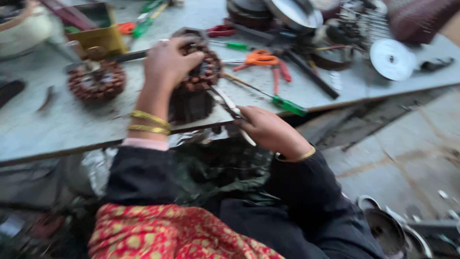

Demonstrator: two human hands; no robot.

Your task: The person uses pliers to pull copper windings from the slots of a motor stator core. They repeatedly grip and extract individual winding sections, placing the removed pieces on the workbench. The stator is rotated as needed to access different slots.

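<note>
Nearest the camera, a red patterned cloth (163, 237) lies over the lap, with dark sleeves above it. The right hand (270, 129), at the near edge of the counter (57, 129), is clenched round a pair of scissors (230, 108), whose blades point up and left toward a motor winding (199, 76). This winding, a dark core ringed by copper-coloured coils, stands at the counter edge; the left hand (167, 62) grips it from above, fingers curled over its top rim. Left of it rests a second, similar winding (96, 81), well apart. Farther back lie a green-handled screwdriver (282, 103), orange-handled scissors (258, 58), a yellow box (96, 31) and a white disc (393, 58).

Risk, as judged: the blades work close to the gripping fingers, so a slip could nick them; the winding sits near the edge and could tip off should the upper grip loosen. The frame is blurred, so the exact point of blade contact cannot be told
</note>
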